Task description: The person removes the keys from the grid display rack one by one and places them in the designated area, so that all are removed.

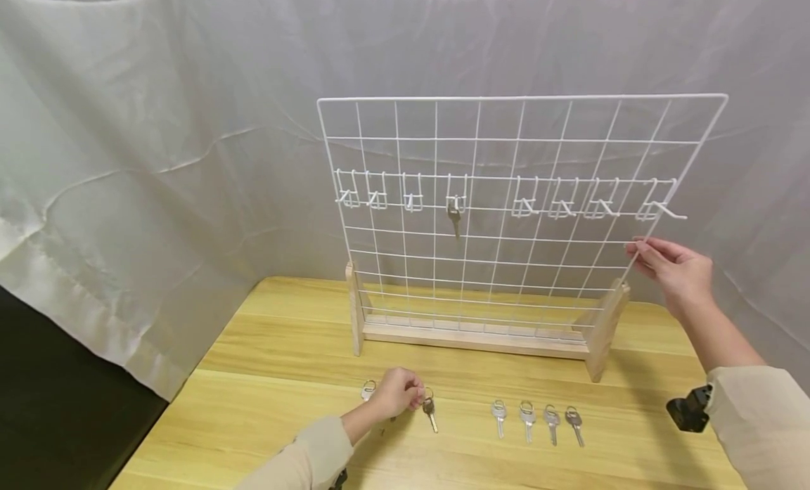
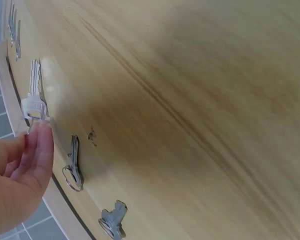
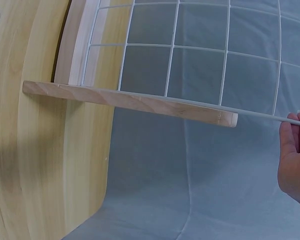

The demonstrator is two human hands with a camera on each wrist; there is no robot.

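My left hand [image 1: 397,393] pinches the ring of a key [image 1: 429,408] just above the table; in the left wrist view that key [image 2: 35,106] points away from the fingertips. Another key [image 1: 368,389] lies left of this hand, partly covered by it. In the left wrist view, a key with a ring [image 2: 74,172] and a further key [image 2: 113,220] lie beyond the hand. My right hand [image 1: 680,272] grips the right side wire of the white grid rack [image 1: 500,245], below its rightmost hook. One key [image 1: 454,219] hangs from a hook near the grid's middle.
Several keys [image 1: 528,421] lie in a row on the wooden table [image 1: 253,377], right of my left hand. The grid stands in a wooden base [image 1: 474,337] with upright side pieces. Several white hooks [image 1: 525,206] line the grid. Grey cloth [image 1: 209,124] hangs behind.
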